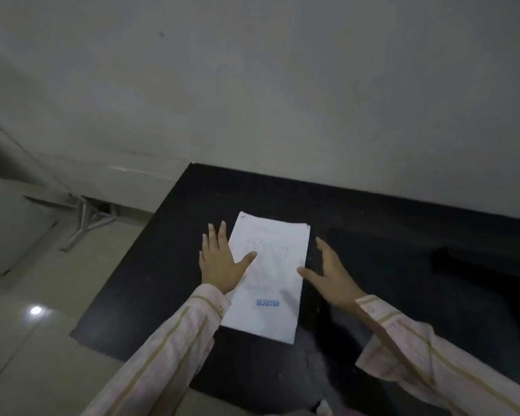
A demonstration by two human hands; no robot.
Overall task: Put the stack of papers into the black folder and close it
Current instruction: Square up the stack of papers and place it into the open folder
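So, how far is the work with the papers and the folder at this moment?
Nothing looks finished yet. The white stack of papers with a blue stamp lies flat on the black table. In hand: the left hand rests on its left edge, and the right hand is at its right edge, both open. The dark shape to the right may be the black folder, but I cannot tell. Putting the papers inside and closing it is left.

Blue stamp [267,303] — "REJECTED" — low on top sheet, stack of papers [267,277]
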